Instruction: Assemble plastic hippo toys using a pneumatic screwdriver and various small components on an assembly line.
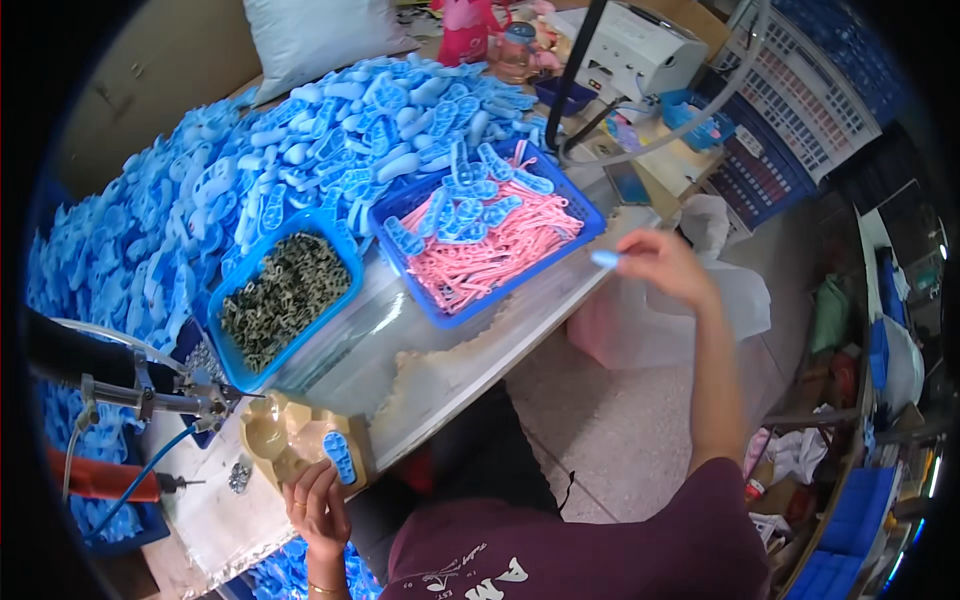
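Observation:
My right hand (662,264) is raised past the table's right edge, above a translucent plastic bag (720,300). Its fingertips pinch a small light-blue plastic piece (605,258). At the near end of the table my left hand (318,508) rests against the tan moulded fixture (290,430), fingers loosely stretched and holding nothing that I can see. A blue plastic shell half (340,457), ribbed inside, lies on the fixture close to those fingers. Pink plastic strips (500,245) fill a blue basket (450,318), with several blue shell halves (468,205) on top.
A large heap of blue shells (330,130) covers the far left. Next to the basket, a blue tub (352,290) holds small dark metal parts. A pneumatic tool (190,400) and an orange-handled driver (120,478) jut in from the left. A white machine (640,50) stands at the back.

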`<state>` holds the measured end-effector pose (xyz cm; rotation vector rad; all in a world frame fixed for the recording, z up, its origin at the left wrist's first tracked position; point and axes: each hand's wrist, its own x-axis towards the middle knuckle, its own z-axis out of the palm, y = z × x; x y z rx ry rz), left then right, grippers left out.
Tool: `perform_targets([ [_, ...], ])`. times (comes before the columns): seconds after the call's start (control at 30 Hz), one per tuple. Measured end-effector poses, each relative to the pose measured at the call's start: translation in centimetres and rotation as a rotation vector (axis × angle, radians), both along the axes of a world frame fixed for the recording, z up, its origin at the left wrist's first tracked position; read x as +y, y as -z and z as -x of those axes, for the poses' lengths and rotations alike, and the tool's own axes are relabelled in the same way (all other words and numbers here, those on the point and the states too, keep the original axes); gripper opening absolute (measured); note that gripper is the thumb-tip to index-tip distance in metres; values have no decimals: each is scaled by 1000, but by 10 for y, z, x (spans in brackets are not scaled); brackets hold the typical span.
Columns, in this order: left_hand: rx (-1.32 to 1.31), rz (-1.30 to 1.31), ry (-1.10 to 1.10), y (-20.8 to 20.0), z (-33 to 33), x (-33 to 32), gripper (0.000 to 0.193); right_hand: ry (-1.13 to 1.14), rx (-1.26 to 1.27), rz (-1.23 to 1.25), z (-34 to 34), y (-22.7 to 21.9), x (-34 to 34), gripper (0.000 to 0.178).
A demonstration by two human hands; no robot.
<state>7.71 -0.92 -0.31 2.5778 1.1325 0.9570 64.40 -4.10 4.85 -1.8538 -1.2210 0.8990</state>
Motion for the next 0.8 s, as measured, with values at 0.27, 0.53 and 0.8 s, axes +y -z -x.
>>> perform_targets([
  [0.27, 17, 24, 73, 1, -20, 8, 26, 857, -616, -442, -276, -55, 42, 36],
  [0.53, 60, 44, -37, -10, -12, -6, 22, 102, -100, 255, -115, -61, 83, 30],
  [0.8, 25, -9, 117, -5, -25, 19, 28, -554, -522, -295, 99, -6, 222, 22],
])
